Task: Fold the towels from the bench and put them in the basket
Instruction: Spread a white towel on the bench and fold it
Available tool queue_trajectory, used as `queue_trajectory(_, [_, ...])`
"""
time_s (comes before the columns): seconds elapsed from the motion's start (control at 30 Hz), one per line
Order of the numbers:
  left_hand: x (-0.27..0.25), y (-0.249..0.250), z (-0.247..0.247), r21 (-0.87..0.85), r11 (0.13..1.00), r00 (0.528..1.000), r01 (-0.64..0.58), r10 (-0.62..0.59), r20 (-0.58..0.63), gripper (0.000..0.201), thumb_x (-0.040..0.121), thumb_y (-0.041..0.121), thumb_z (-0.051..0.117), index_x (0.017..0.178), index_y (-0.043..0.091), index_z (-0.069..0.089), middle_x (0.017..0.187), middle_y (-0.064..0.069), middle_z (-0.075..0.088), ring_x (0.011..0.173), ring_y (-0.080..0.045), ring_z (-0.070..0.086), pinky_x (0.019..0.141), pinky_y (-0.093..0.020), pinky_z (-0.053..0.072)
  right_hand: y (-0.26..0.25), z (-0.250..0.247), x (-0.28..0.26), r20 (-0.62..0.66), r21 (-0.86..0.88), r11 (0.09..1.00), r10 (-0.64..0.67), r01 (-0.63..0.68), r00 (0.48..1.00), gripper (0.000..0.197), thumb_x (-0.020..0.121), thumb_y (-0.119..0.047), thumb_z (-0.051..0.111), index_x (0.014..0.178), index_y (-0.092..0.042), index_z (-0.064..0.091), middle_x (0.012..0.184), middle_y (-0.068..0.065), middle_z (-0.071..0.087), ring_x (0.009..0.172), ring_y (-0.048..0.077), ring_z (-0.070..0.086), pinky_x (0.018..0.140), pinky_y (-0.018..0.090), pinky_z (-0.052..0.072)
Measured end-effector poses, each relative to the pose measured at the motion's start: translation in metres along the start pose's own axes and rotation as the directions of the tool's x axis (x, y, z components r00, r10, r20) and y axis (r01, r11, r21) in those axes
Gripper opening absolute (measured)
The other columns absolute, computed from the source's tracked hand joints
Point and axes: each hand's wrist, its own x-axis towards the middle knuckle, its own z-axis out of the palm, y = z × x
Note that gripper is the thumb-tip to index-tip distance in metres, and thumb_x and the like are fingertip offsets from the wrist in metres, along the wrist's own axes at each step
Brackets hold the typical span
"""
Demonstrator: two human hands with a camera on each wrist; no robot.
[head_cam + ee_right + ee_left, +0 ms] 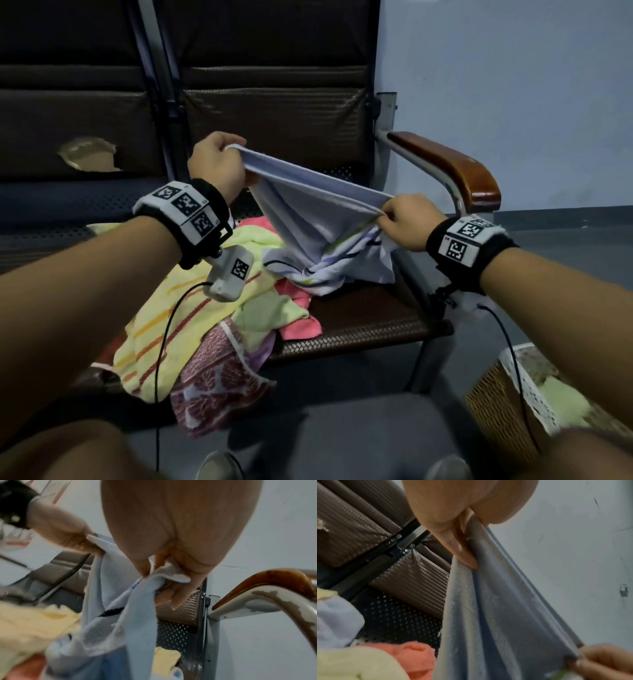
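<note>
Left hand (219, 164) and right hand (407, 219) each pinch a corner of a pale blue towel (318, 219); its edge stretches between both grips, its tail below on the tabletop (370, 318). Opening step; folding likely follows.

Dim, soft light, blurred wrist views

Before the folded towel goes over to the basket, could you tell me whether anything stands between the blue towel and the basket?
Nothing visible blocks the way. The blue towel hangs stretched between the left hand and right hand above the bench seat. The basket stands on the floor to the right; only the right forearm crosses above it.
</note>
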Motion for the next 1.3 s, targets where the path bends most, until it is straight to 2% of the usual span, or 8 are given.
queue_trajectory(0.17, [0.011, 0.021, -0.022, 0.258, 0.963, 0.997, -0.08, 0.075, 0.03, 0.041, 0.093, 0.027, 0.036, 0.081, 0.003, 0.066, 0.087, -0.02, 0.071, 0.083, -0.036, 0.069, 0.077, -0.042, 0.058, -0.008, -0.043, 0.006, -0.054, 0.165, 0.984, -0.053, 0.061, 0.997, 0.045, 0.097, -0.044, 0.058, 0.065, -0.013, 0.06, 0.062, 0.007, 0.054, 0.059, 0.02, 0.05, 0.058, 0.035, 0.034])
queue_trajectory(0.27, [0.019, 0.029, -0.037, 0.401, 0.903, 0.988, -0.151, 0.123, 0.095, 0.04, 0.099, 0.029, 0.031, 0.074, 0.009, 0.055, 0.095, -0.023, 0.062, 0.087, -0.036, 0.055, 0.072, -0.037, 0.037, -0.007, -0.068, 0.002, 0.024, 0.165, 0.975, -0.158, 0.152, 0.987, 0.043, 0.09, -0.034, 0.07, 0.06, -0.013, 0.049, 0.058, 0.005, 0.048, 0.056, 0.019, 0.044, 0.057, 0.034, 0.034])
queue_trajectory(0.4, [0.025, 0.037, -0.039, 0.286, 0.948, 0.985, -0.136, 0.098, 0.143, 0.035, 0.101, 0.021, 0.034, 0.081, 0.005, 0.058, 0.092, -0.021, 0.061, 0.085, -0.032, 0.049, 0.072, -0.034, 0.033, -0.002, -0.09, 0.007, -0.064, 0.243, 0.96, -0.127, 0.139, 0.99, 0.029, 0.095, -0.029, 0.063, 0.069, -0.015, 0.066, 0.061, 0.002, 0.06, 0.058, 0.016, 0.053, 0.056, 0.029, 0.042])
queue_trajectory(0.57, [0.021, 0.057, -0.038, 0.186, 0.966, 0.963, -0.18, 0.135, 0.232, 0.028, 0.097, 0.007, 0.041, 0.083, 0.005, 0.064, 0.078, -0.005, 0.057, 0.083, -0.02, 0.051, 0.072, -0.029, 0.041, -0.008, -0.113, 0.02, -0.121, 0.417, 0.905, -0.032, 0.081, 0.992, 0.029, 0.096, -0.011, 0.05, 0.069, -0.004, 0.057, 0.062, 0.004, 0.046, 0.06, 0.017, 0.043, 0.062, 0.032, 0.037])
queue_trajectory(0.7, [0.011, 0.074, -0.047, -0.131, 0.991, 0.829, -0.028, 0.096, 0.55, 0.021, 0.083, 0.034, 0.065, 0.084, 0.013, 0.071, 0.075, -0.002, 0.068, 0.071, -0.016, 0.065, 0.067, -0.027, 0.052, -0.012, -0.125, 0.022, -0.265, 0.538, 0.831, 0.007, 0.141, 0.964, 0.033, 0.09, 0.001, 0.04, 0.07, -0.019, 0.056, 0.071, 0.003, 0.053, 0.07, 0.016, 0.047, 0.066, 0.026, 0.039])
queue_trajectory(0.9, [0.019, 0.063, -0.056, 0.087, 0.996, 0.683, 0.008, -0.069, 0.727, 0.056, 0.068, 0.031, 0.089, 0.114, 0.005, 0.07, 0.106, -0.017, 0.074, 0.097, -0.031, 0.073, 0.084, -0.04, 0.057, 0.003, -0.119, 0.024, -0.244, 0.562, 0.826, 0.121, 0.039, 0.962, 0.021, 0.097, -0.019, 0.04, 0.105, -0.024, 0.06, 0.08, 0.0, 0.057, 0.072, 0.014, 0.053, 0.068, 0.029, 0.043])
queue_trajectory(1.1, [0.02, 0.044, -0.033, -0.003, 0.999, 0.899, 0.039, -0.034, 0.437, 0.022, 0.091, 0.034, 0.071, 0.099, 0.015, 0.075, 0.095, -0.007, 0.076, 0.085, -0.025, 0.072, 0.061, -0.028, 0.056, 0.015, -0.106, 0.029, -0.147, 0.376, 0.926, 0.041, 0.018, 0.988, 0.047, 0.097, -0.045, 0.056, 0.068, -0.007, 0.054, 0.063, -0.001, 0.049, 0.062, 0.014, 0.046, 0.06, 0.03, 0.037])
queue_trajectory(1.3, [0.025, 0.041, 0.004, -0.064, 0.998, 0.998, 0.024, -0.02, 0.056, 0.032, 0.086, 0.04, 0.069, 0.069, 0.013, 0.068, 0.073, -0.004, 0.057, 0.071, -0.016, 0.053, 0.065, -0.03, 0.042, 0.0, -0.094, 0.047, -0.091, 0.753, 0.633, 0.372, -0.181, 0.924, 0.044, 0.092, -0.038, 0.063, 0.076, 0.003, 0.064, 0.073, 0.009, 0.056, 0.069, 0.019, 0.055, 0.065, 0.033, 0.048])
